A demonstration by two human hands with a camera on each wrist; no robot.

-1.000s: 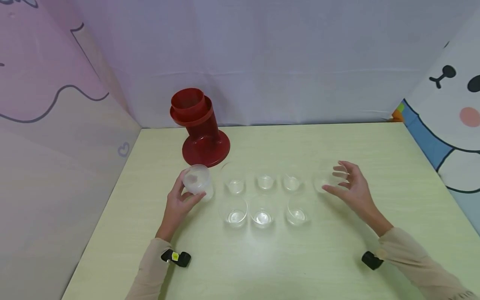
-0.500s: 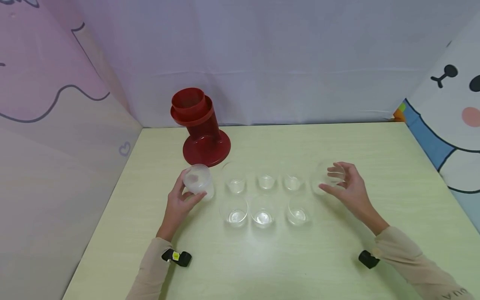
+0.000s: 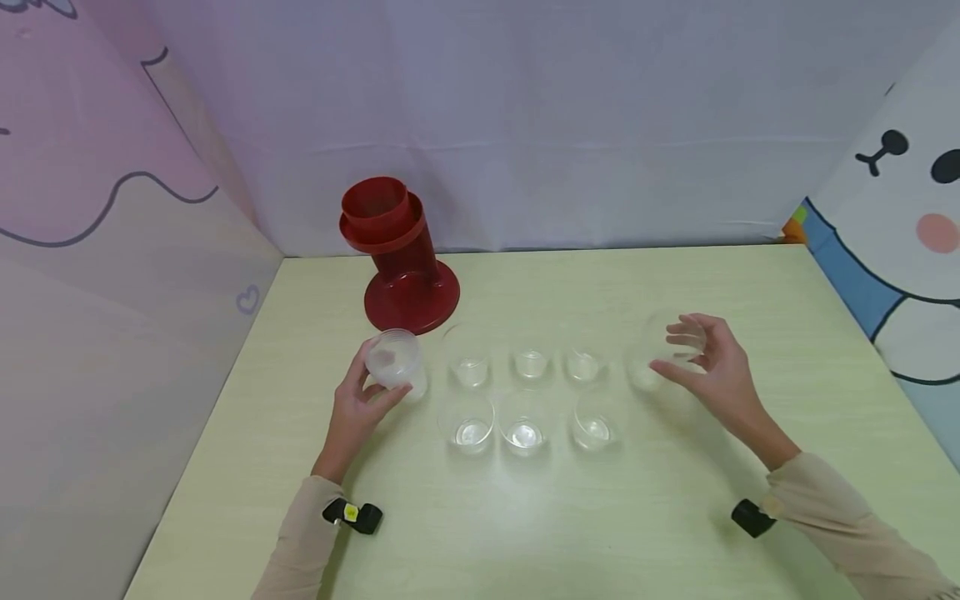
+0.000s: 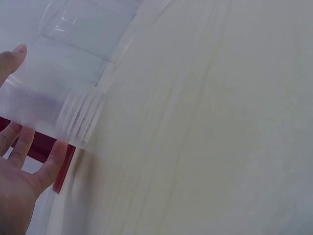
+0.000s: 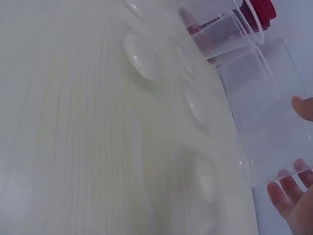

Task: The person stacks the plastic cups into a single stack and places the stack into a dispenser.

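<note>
The right hand [image 3: 718,371] is drifting outward, holding a seemingly unplaced cup [image 5: 279,147]; the left hand [image 3: 360,410] is clasping stacked cups [image 3: 395,357].

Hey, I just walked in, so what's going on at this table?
Someone is handling clear cups with both hands. The left hand holds a stack of clear cups, and the right hand holds a single clear cup. Between them, six more cups stand on the table in two rows of three. A red stand sits behind the stack.
</note>
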